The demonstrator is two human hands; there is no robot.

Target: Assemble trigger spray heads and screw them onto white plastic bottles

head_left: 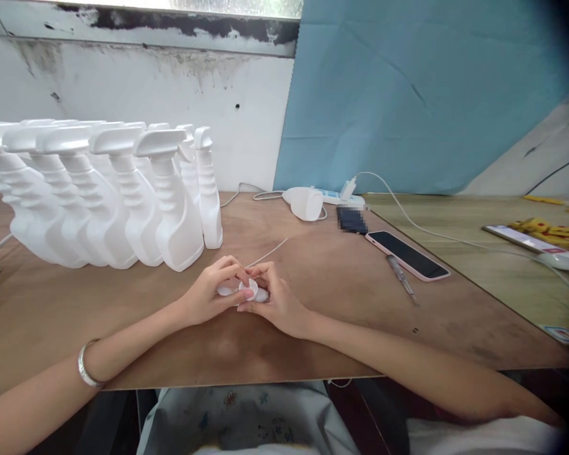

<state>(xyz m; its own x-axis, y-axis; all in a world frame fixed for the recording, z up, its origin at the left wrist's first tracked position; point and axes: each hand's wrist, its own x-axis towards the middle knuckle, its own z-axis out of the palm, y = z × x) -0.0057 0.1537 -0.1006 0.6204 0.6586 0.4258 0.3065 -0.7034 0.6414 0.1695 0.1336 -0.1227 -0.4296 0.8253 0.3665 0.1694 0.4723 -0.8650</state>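
Observation:
Between my fingertips is a white spray head (248, 289), its round screw collar turned up toward me. My left hand (217, 287) grips it from the left, and my right hand (277, 300) closes on it from the right. A thin dip tube (270, 251) runs from behind my fingers toward the back right. The fingers hide part of the head. A white bottle (306, 203) without a spray head lies on its side farther back. Left of my hands, white spray bottles (177, 230) stand upright in rows with their heads on.
Around the wooden table (194, 354) I see a power strip (341, 198) with a plugged-in cable, a pink-cased phone (408, 254), a clear-handled screwdriver (402, 278) and a dark, blurred-out item (351, 219). Another phone (533, 243) lies at far right.

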